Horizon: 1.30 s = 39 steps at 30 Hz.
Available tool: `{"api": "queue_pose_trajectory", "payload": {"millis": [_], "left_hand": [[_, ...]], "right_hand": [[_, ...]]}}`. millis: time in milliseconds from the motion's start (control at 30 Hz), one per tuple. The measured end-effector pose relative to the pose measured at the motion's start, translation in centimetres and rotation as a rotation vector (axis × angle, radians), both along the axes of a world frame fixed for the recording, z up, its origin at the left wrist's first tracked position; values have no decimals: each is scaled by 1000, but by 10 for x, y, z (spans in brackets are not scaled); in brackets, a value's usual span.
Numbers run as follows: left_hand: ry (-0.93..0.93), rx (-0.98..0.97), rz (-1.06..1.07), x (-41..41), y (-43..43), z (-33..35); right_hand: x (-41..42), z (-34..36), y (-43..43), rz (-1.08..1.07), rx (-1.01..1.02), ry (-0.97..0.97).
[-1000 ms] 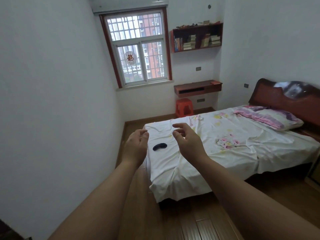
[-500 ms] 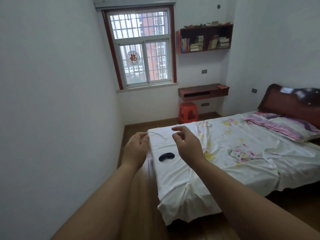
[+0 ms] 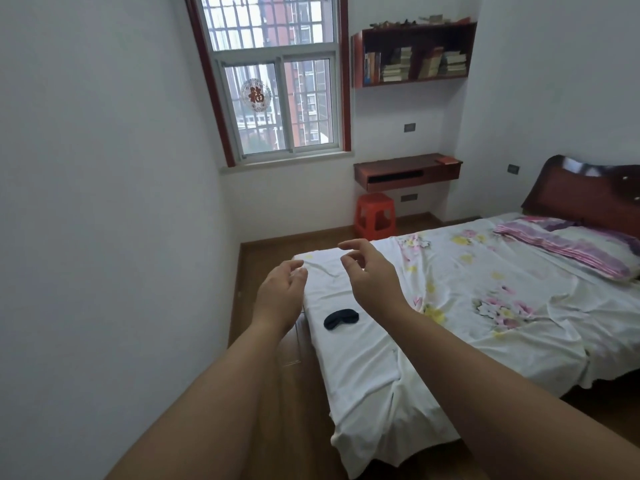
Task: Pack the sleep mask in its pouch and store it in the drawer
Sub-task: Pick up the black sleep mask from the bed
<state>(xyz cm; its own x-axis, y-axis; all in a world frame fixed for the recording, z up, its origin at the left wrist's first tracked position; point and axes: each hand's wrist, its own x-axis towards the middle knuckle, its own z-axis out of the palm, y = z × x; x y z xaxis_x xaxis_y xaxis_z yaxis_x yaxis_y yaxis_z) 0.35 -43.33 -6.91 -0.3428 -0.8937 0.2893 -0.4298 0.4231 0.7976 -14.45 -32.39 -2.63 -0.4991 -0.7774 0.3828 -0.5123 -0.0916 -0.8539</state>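
Your two bare forearms stretch out from the near edge into the room, side by side and raised above the near left corner of the wide bed with a white flower-printed sheet [image 3: 485,323]. Your left hand [image 3: 280,292] hangs over the strip of wooden floor just left of the mattress edge, palm turned inward, fingers loosely curled and parted, holding nothing. Your right hand [image 3: 370,275] is a little farther and higher, over the sheet, thumb and fingers spread in a slack, open curl, also holding nothing. The two hands are near each other but apart.

One pink-striped pillow [image 3: 571,247] lies at the far right end of the bed, against the dark red wooden headboard [image 3: 581,192]. Along the far wall you have one red-framed barred window [image 3: 277,81], one wall-mounted dark red bookshelf [image 3: 414,53] and one orange plastic stool [image 3: 375,216].

One small black fabric sleep mask [image 3: 341,318] lies flat on the sheet near the bed's left edge, between your wrists and nearer than both hands, untouched. It is a dark curved band with two rounded lobes.
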Motion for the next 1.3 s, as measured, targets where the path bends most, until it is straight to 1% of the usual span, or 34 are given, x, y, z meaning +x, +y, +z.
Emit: {"api": "queue_pose_trajectory", "payload": {"millis": [133,267,433,567,667,767,867,1067,1300], "left_hand": [[-1,17,-20,-20,-38,-14],[-56,45,-43,-57,-101,-33],[-120,58,-44,-106,-183,-53],[-194,104,-63,-139,-237,-68],[-302,149,-77,-160,-275,-82],[-400,210,-129,-181,-307,-99],[-450,219,-181,-202,-338,-118],[-539,190,-290,-244,-416,-154],[-597,124,-488,-287,-540,-204]], "right_hand": [[-17,-20,-44,6,20,-19],[-47,-46,-107,-15,36,-29],[-95,-75,-182,-55,99,6],[-135,-82,-230,-110,144,31],[-157,-87,-264,-139,178,30],[-174,-101,-294,-142,212,8],[-188,-120,-321,-165,239,-12],[-212,-157,-382,-267,284,-52],[-223,-202,-481,-407,379,-70]]}}
